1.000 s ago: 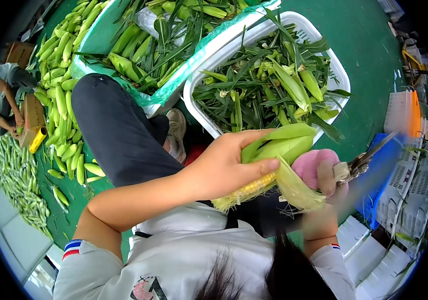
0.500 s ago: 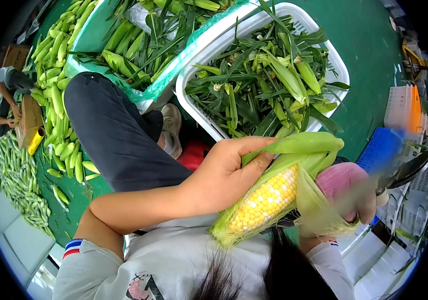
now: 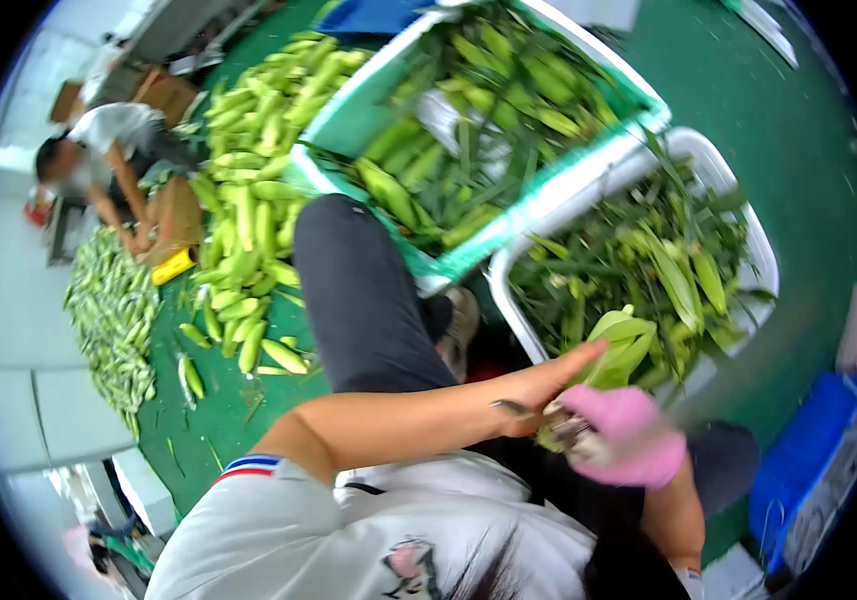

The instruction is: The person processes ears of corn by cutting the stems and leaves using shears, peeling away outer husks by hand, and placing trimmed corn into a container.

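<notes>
My bare left hand (image 3: 546,388) is around an ear of corn (image 3: 621,352), its pale green husk leaves sticking up beyond my fingers. The kernels are hidden from this angle. Close against its lower end is my right hand (image 3: 629,437), in a pink glove, blurred and closed. A thin metal blade (image 3: 515,408) pokes out to the left of the glove, beneath my left wrist; its handle is hidden, and what kind of tool it is I cannot make out. Just beyond both hands stands a white basket (image 3: 771,262) heaped with green husks and leaves (image 3: 589,255).
A large white bin (image 3: 639,98) lined with green plastic holds unpeeled corn (image 3: 394,190) and leaves. Piles of corn ears (image 3: 249,215) cover the floor on the left. Farther left a person (image 3: 119,150) bends over a cardboard box (image 3: 177,212). A blue crate (image 3: 809,430) stands right.
My head view has swung left. The corn has turned so its yellow kernels no longer show. My gloved right hand has come in from the right, next to my left hand, with the blade.
</notes>
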Available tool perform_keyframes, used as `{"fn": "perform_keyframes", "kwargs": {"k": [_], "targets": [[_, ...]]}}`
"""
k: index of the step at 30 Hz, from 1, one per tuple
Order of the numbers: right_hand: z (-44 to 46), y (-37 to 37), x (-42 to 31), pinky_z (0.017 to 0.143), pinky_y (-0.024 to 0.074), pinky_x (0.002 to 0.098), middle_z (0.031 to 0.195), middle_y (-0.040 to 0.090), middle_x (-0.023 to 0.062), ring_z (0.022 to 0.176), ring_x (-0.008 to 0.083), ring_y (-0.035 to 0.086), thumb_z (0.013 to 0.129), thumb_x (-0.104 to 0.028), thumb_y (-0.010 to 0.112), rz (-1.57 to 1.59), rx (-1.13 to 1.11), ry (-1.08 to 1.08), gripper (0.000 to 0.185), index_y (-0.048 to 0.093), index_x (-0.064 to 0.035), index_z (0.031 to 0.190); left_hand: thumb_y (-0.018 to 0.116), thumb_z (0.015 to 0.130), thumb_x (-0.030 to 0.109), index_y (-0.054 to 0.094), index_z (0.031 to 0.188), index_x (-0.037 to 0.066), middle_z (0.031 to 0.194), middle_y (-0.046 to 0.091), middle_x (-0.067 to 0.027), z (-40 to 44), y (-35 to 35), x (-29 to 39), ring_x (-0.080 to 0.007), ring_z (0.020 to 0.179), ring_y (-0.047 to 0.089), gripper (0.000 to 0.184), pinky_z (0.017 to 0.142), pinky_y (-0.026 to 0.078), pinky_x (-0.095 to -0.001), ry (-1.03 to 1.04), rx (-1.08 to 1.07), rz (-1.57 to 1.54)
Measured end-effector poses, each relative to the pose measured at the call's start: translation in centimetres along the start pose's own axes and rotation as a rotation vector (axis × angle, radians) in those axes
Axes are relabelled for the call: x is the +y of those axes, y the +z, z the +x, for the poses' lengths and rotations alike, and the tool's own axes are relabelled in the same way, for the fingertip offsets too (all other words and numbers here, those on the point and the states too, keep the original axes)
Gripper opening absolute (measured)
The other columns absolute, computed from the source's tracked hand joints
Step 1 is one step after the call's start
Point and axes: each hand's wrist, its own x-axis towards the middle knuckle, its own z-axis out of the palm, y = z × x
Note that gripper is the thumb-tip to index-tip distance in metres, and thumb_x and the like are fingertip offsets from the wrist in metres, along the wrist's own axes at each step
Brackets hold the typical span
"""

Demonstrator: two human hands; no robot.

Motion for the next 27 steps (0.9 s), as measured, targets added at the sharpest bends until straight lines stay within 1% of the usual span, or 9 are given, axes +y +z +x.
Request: {"fn": "perform_keyframes", "kwargs": {"k": [3, 10, 15, 17, 19, 21, 24, 26, 27], "targets": [[2.5, 3.9, -1.4, 0.060, 0.0494, 0.0416, 0.087, 0.065, 0.0085, 0.078, 0.0324, 0.064, 0.077, -0.027, 0.075, -0.544, 0.205, -0.080, 0.034, 0.057, -0.0074, 0.098, 0.069, 0.091, 0.021, 0.045, 0.139, 0.011, 0.109, 0.064, -0.0063, 1.1, -2.7, 1.9, -0.0156, 0.089, 0.065, 0.054, 0.078, 0.055, -0.0317, 0.242, 0.036, 0.111], [1.8, 3.8, 3.0, 0.063, 0.0439, 0.0263, 0.081, 0.052, 0.0015, 0.071, 0.0135, 0.055, 0.078, -0.014, 0.066, 0.522, 0.776, 0.137, 0.047, 0.054, -0.0046, 0.122, 0.054, 0.094, 0.025, 0.053, 0.121, 0.002, 0.093, 0.070, -0.0167, -12.6, -10.0, 22.4, -0.0246, 0.070, 0.067, 0.036, 0.063, 0.058, -0.0382, 0.809, 0.332, 0.024], [1.7, 3.2, 9.7, 0.064, 0.0445, 0.0262, 0.087, 0.053, 0.0015, 0.069, 0.0130, 0.054, 0.083, -0.014, 0.063, 0.857, 0.938, 0.348, 0.046, 0.053, -0.0025, 0.126, 0.049, 0.102, 0.029, 0.042, 0.134, 0.002, 0.124, 0.056, -0.0258, -24.6, -25.8, 45.0, -0.0344, 0.101, 0.065, 0.042, 0.075, 0.061, -0.0500, 1.224, 0.870, -0.200], [3.0, 3.2, 7.8, 0.066, 0.0447, 0.0259, 0.087, 0.053, 0.0013, 0.070, 0.0129, 0.053, 0.084, -0.014, 0.062, 0.876, 1.012, 0.369, 0.046, 0.051, -0.0015, 0.128, 0.046, 0.101, 0.028, 0.041, 0.134, -0.003, 0.126, 0.054, -0.0298, -24.2, -25.7, 48.0, -0.0395, 0.112, 0.060, 0.046, 0.089, 0.056, -0.0514, 1.344, 0.589, -0.373], [3.3, 3.5, 8.5, 0.069, 0.0478, 0.0284, 0.084, 0.053, 0.0022, 0.070, 0.0133, 0.053, 0.084, -0.012, 0.063, 1.000, 0.927, 0.325, 0.049, 0.048, 0.0001, 0.129, 0.046, 0.100, 0.029, 0.040, 0.137, -0.003, 0.129, 0.054, -0.0274, -19.6, -23.5, 48.0, -0.0387, 0.111, 0.059, 0.049, 0.096, 0.052, -0.0535, 1.009, 0.555, 0.006], [3.4, 3.8, 9.5, 0.068, 0.0492, 0.0299, 0.083, 0.054, 0.0029, 0.070, 0.0140, 0.054, 0.084, -0.013, 0.064, 1.042, 0.911, 0.335, 0.049, 0.048, 0.0009, 0.128, 0.056, 0.093, 0.037, 0.049, 0.136, 0.003, 0.128, 0.057, -0.0268, -10.0, -28.5, 48.3, -0.0365, 0.111, 0.057, 0.055, 0.093, 0.049, -0.0495, 0.805, 0.966, 0.353], [3.0, 4.1, 12.7, 0.067, 0.0492, 0.0308, 0.085, 0.057, 0.0052, 0.073, 0.0154, 0.058, 0.085, -0.012, 0.064, 1.084, 0.856, 0.325, 0.047, 0.049, 0.0011, 0.128, 0.053, 0.089, 0.041, 0.057, 0.135, 0.007, 0.144, 0.051, -0.0159, 0.7, -35.0, 38.3, -0.0323, 0.131, 0.046, 0.058, 0.112, 0.032, -0.0445, 0.922, 1.332, 0.792], [3.1, 4.0, 10.8, 0.076, 0.0527, 0.0361, 0.097, 0.061, 0.0120, 0.090, 0.0230, 0.063, 0.089, -0.015, 0.061, 1.243, 0.864, 0.363, 0.041, 0.051, 0.0003, 0.125, 0.069, 0.083, 0.028, 0.051, 0.134, 0.006, 0.141, 0.048, -0.0100, 6.9, -35.3, 35.6, -0.0277, 0.130, 0.046, 0.059, 0.110, 0.036, -0.0430, 0.315, 1.959, -0.319], [2.4, 3.8, 10.1, 0.081, 0.0537, 0.0384, 0.102, 0.063, 0.0146, 0.097, 0.0263, 0.063, 0.090, -0.017, 0.059, 1.400, 0.839, 0.292, 0.038, 0.053, -0.0001, 0.124, 0.068, 0.085, 0.025, 0.045, 0.135, 0.008, 0.132, 0.050, -0.0088, 4.8, -26.9, 29.9, -0.0274, 0.124, 0.049, 0.058, 0.103, 0.043, -0.0427, 0.354, 2.081, 0.189]]}}
